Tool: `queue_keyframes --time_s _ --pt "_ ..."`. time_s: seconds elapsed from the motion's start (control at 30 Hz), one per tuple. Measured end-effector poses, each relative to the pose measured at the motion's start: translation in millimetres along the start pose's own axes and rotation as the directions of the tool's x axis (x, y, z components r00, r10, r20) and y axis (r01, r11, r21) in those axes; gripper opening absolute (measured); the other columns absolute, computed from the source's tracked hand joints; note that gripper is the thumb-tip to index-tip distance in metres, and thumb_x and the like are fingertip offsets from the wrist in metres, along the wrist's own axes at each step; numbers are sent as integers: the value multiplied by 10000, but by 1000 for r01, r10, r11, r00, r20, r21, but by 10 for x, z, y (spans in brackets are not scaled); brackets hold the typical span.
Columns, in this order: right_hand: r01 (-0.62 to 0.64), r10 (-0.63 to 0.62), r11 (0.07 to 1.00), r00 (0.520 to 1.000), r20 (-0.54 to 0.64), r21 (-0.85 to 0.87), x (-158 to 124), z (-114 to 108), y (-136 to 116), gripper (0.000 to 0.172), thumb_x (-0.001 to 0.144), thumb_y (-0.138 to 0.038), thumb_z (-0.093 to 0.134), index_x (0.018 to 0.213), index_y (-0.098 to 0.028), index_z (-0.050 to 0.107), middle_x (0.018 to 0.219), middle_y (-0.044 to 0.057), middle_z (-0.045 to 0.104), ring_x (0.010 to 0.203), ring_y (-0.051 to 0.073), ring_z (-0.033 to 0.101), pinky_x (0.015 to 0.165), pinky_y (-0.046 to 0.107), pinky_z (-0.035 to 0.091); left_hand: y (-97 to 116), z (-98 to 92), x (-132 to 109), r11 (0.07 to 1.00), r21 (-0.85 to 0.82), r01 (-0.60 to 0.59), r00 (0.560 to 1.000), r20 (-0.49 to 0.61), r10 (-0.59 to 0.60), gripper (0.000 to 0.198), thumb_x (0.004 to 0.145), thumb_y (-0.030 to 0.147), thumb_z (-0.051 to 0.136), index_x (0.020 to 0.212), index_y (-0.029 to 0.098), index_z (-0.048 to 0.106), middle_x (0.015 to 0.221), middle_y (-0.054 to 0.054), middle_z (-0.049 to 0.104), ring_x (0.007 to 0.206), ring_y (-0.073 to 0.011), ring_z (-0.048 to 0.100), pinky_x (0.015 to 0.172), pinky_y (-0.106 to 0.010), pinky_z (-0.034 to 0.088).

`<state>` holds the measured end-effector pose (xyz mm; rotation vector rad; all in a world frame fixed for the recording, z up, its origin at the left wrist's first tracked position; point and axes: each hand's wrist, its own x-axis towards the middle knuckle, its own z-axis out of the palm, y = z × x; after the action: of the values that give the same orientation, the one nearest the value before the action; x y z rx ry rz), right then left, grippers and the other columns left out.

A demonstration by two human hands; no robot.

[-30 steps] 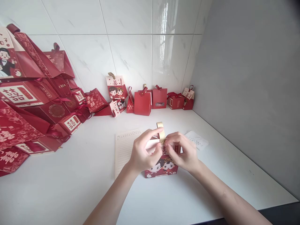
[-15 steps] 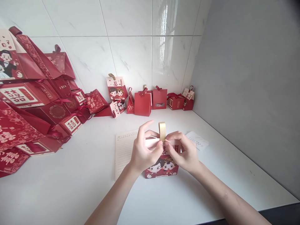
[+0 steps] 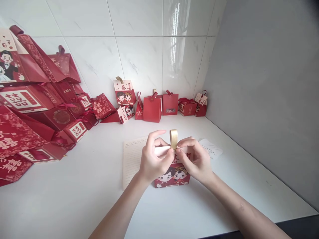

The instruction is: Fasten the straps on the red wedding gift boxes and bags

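Observation:
A small red gift box (image 3: 172, 176) with two cartoon figures on its front stands on the white counter (image 3: 74, 192) in front of me. A gold ribbon loop (image 3: 173, 138) sticks up from its pale top flap. My left hand (image 3: 152, 160) pinches the flap at the loop's left side. My right hand (image 3: 194, 158) pinches the flap and the loop's base from the right. The box's top edge is hidden by my fingers.
A lined sheet of paper (image 3: 132, 156) lies under the box, and a small white slip (image 3: 211, 148) lies to its right. Several red gift boxes (image 3: 152, 109) line the tiled back wall. A heap of larger red boxes (image 3: 32, 109) fills the left. A grey wall (image 3: 261, 83) closes the right side.
My left thumb and forefinger have come off the gold loop and now hold the flap beside it. The loop stands more upright. The box has barely moved.

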<state>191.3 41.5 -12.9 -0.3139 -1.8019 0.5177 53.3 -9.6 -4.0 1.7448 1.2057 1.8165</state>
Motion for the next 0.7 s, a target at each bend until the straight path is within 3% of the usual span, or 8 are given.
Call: queue_keyframes --time_s 0.2,0.6,0.7 --pt "-32 31 999 999 34 32 3 -14 8 133 878 -83 519 891 -216 525 771 9 555 619 124 527 507 245 411 -13 -3 16 1000 21 -1 1000 -2 1 440 724 93 592 1124 203 447 610 73 547 579 -122 580 519 -207 460" --pt "-17 19 997 1000 24 -81 13 -20 6 164 838 -94 568 889 -226 485 724 -23 519 491 81 411 379 198 289 -11 -6 10 998 47 -36 999 4 36 357 742 97 588 1069 196 485 624 64 541 571 -116 564 530 -213 473" --pt "-88 90 995 995 39 -48 11 -34 0 149 859 -121 564 891 -232 471 744 -15 554 501 86 448 385 196 324 -15 -5 18 997 63 -40 999 -3 40 342 743 100 588 1056 197 488 620 67 534 566 -113 558 533 -212 467"
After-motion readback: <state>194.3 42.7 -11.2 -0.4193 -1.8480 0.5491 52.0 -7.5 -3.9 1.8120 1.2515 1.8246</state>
